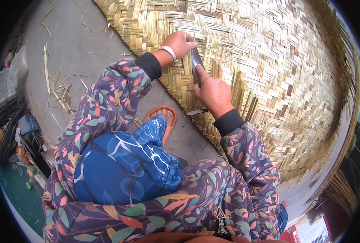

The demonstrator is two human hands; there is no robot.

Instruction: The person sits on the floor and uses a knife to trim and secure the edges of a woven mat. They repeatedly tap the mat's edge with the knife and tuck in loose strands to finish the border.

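A large mat [265, 52] woven from pale bamboo-like strips spreads across the upper right. Over its left part, my right hand [214, 93] is closed round a flat metal blade [196, 62], the index finger lying along it. A grey pointed piece [197, 112] sticks out beside the heel of this hand; I cannot tell whether it belongs to the same tool. My left hand [178, 44], with a white bangle at the wrist, is closed in a pinch at the blade's far end. What its fingertips grip is hidden. Loose strip ends [238, 83] stand up from the weave beside my right hand.
Strip scraps [60, 95] litter the grey floor [76, 36] to the left. Dark cables [10, 125] and mixed items lie at the left edge. The mat's right rim [346, 81] curls up with frayed ends. My foot in an orange sandal [170, 121] stands near the mat's edge.
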